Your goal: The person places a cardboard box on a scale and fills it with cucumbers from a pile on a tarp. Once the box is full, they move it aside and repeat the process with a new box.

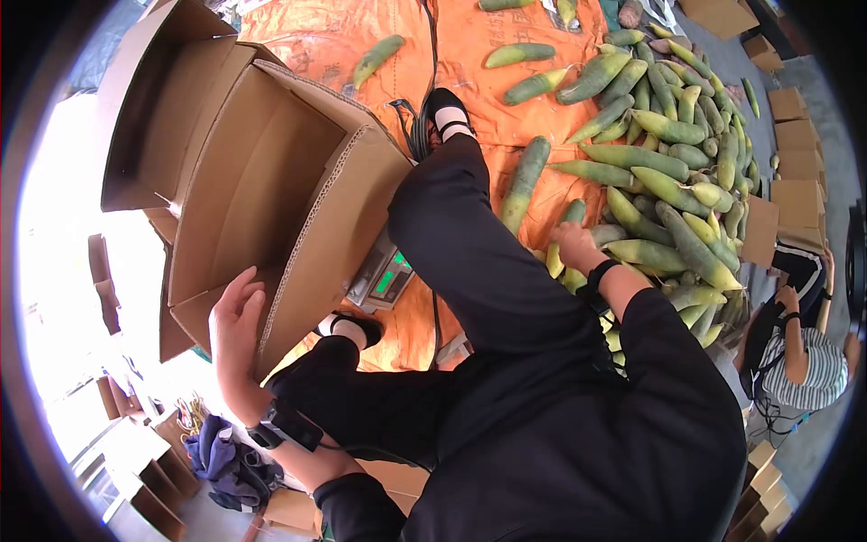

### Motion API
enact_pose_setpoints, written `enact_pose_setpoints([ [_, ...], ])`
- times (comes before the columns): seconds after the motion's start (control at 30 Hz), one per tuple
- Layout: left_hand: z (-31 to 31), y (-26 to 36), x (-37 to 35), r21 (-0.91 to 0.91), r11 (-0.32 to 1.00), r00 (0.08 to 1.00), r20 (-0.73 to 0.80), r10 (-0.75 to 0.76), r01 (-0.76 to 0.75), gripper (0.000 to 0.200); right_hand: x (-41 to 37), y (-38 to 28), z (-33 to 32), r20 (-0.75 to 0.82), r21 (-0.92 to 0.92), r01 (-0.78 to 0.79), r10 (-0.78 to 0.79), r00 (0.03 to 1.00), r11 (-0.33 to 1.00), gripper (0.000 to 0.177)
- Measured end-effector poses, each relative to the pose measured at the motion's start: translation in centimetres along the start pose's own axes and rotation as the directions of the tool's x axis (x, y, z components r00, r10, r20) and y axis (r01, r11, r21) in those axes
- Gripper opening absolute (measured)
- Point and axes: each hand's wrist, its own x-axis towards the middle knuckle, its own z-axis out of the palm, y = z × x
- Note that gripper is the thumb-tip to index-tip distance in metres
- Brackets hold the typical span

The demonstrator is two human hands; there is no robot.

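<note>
One long, tapered green radish with a paler end is in the right hand, its grip apparently clamped around the middle. It lies well right of the open brown cardboard carton, on the carton side of the heaped green radishes. The left hand, grip loosely apart, is at the carton's rim; contact is unclear. This looks like grasping; lifting would call for a firm hold, clear of neighbours.

Orange sheet is showing between the leg and the radish pile, one radish obstructing; leg and box wall are blocking the low path between pile and open box.
</note>
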Motion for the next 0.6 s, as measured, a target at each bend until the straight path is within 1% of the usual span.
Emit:
enact_pose_setpoints([
  [0.03, 0.0, 0.2, -0.1, 0.035, 0.999, 0.999, -0.045, 0.011, -0.009, 0.034, -0.9, -1.0, -0.9, 0.072, -0.211, 0.117, -0.104, 0.992, 0.971, 0.026],
  [0.07, 0.0, 0.3, -0.1, 0.07, 0.997, 0.996, -0.092, 0.022, -0.015, 0.034, -1.3, -1.5, -1.3, 0.148, -0.243, 0.237, -0.205, 0.967, 0.941, 0.026],
  [0.1, 0.0, 0.2, -0.1, 0.072, 0.997, 0.995, -0.098, 0.021, -0.014, 0.034, -1.4, -1.7, -0.1, 0.145, -0.243, 0.241, -0.211, 0.967, 0.94, 0.026],
  [0.17, -0.1, 0.1, 0.0, 0.018, 0.999, 0.985, -0.163, 0.054, -0.051, 0.034, -1.2, -2.4, 1.4, 0.237, -0.361, 0.475, -0.414, 0.879, 0.802, 0.025],
  [0.2, -0.2, 0.3, -0.1, 0.018, 0.999, 0.983, -0.177, 0.052, -0.05, 0.034, -1.1, -2.7, 1.4, 0.231, -0.367, 0.482, -0.424, 0.876, 0.796, 0.025],
  [0.27, -0.1, 0.7, -0.4, 0.012, 0.999, 0.978, -0.201, 0.048, -0.047, 0.034, -1.3, -3.6, 0.8, 0.217, -0.323, 0.419, -0.364, 0.906, 0.849, 0.024],
  [0.3, 0.0, 0.9, -0.4, 0.012, 0.999, 0.976, -0.214, 0.042, -0.041, 0.034, -1.4, -3.7, 0.4, 0.214, -0.327, 0.429, -0.376, 0.902, 0.842, 0.024],
  [0.37, 0.0, 1.2, -0.6, 0.02, 0.996, 0.969, -0.23, 0.086, -0.083, 0.033, -1.6, -3.3, 0.0, 0.197, -0.378, 0.455, -0.411, 0.89, 0.806, 0.022],
  [0.43, 0.1, 1.3, -0.8, 0.015, 0.994, 0.957, -0.269, 0.106, -0.106, 0.032, -1.1, -3.1, 0.0, 0.195, -0.366, 0.481, -0.44, 0.877, 0.796, 0.02],
  [0.5, 0.0, 1.4, -1.0, 0.036, 0.99, 0.948, -0.286, 0.139, -0.134, 0.031, -0.9, -3.1, -0.1, 0.234, -0.422, 0.505, -0.448, 0.863, 0.753, 0.02],
  [0.53, -0.1, 1.0, -1.0, 0.016, 0.987, 0.944, -0.293, 0.155, -0.157, 0.031, -0.9, -2.9, -0.3, 0.252, -0.475, 0.515, -0.451, 0.856, 0.714, 0.022],
  [0.57, -0.2, 0.9, -1.1, 0.015, 0.988, 0.938, -0.311, 0.151, -0.154, 0.031, -0.9, -2.7, -0.4, 0.246, -0.484, 0.521, -0.462, 0.852, 0.703, 0.022],
  [0.6, -0.2, 1.0, -1.2, 0.007, 0.986, 0.933, -0.322, 0.162, -0.169, 0.031, -1.0, -2.5, -0.5, 0.197, -0.44, 0.478, -0.437, 0.878, 0.76, 0.023],
])
